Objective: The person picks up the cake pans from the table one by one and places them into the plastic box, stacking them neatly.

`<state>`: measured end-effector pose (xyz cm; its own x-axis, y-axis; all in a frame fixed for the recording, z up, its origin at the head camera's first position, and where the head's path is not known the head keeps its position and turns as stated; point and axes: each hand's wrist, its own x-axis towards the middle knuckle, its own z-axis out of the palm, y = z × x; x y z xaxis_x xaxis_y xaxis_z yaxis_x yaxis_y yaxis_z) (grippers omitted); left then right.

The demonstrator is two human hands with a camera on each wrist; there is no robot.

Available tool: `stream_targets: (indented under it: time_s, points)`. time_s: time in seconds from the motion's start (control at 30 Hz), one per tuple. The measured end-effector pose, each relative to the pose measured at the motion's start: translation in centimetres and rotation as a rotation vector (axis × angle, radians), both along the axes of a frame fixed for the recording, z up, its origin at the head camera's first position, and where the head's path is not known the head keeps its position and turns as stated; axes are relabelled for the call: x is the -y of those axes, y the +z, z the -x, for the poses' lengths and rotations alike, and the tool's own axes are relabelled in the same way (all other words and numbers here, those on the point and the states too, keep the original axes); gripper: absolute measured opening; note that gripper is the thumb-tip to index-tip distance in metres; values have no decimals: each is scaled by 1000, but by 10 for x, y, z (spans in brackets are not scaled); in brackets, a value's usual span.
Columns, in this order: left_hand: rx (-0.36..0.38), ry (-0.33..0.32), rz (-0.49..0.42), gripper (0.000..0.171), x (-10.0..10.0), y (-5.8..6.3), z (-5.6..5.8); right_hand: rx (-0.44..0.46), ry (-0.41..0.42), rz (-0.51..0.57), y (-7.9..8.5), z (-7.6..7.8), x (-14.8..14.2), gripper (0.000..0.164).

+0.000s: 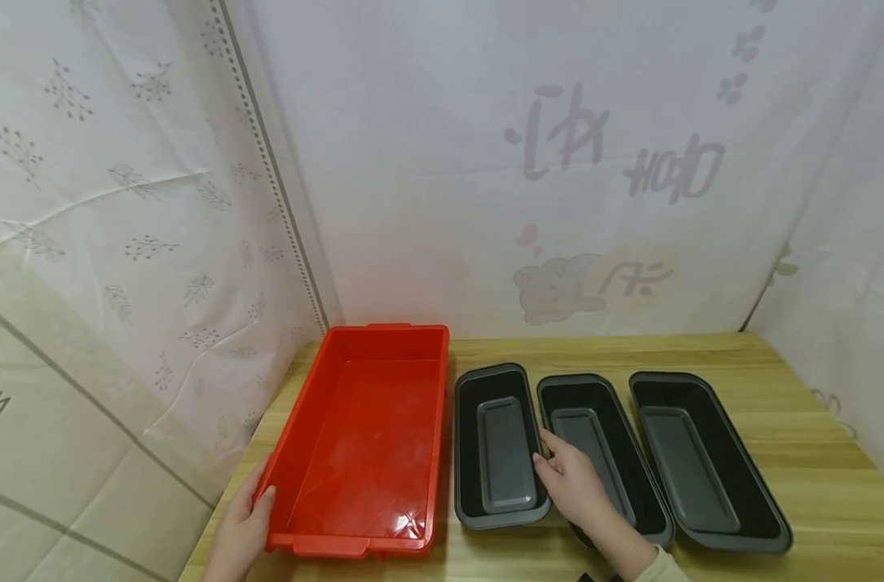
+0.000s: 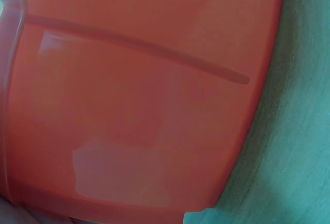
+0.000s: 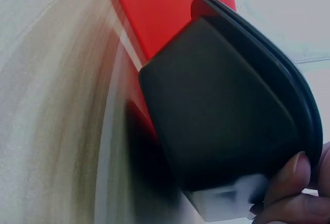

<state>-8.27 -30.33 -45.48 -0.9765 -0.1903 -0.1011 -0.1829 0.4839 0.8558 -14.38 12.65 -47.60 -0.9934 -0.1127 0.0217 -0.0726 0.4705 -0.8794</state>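
In the head view a red plastic tray point(image 1: 376, 436) lies lengthwise at the left. My left hand point(image 1: 242, 521) grips its left rim near the front corner, thumb over the edge. The left wrist view is filled by the tray's red outer wall point(image 2: 134, 110). Just right of the tray is a dark grey loaf pan point(image 1: 507, 453). My right hand point(image 1: 576, 485) pinches this pan's right rim. In the right wrist view the pan's outer side point(image 3: 216, 100) tilts over its shadow, with my fingers point(image 3: 291, 193) at the rim and a whitish patch low on the side.
Two more dark loaf pans stand to the right, a middle pan point(image 1: 583, 428) partly behind my right hand and wrist and a far-right pan point(image 1: 689, 469). All are on a wood-grain table point(image 1: 762, 396). Printed cloth point(image 1: 427, 162) hangs behind and at both sides.
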Motion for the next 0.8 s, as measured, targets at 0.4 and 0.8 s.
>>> stream_targets:
  time_s: [0.4, 0.8]
  points:
    - [-1, 10, -25, 54, 0, -2, 0, 45, -7, 80, -2, -1, -4, 49]
    - [-13, 27, -16, 53, 0, -3, 1, 73, 6, 138, -3, -2, -9, 50]
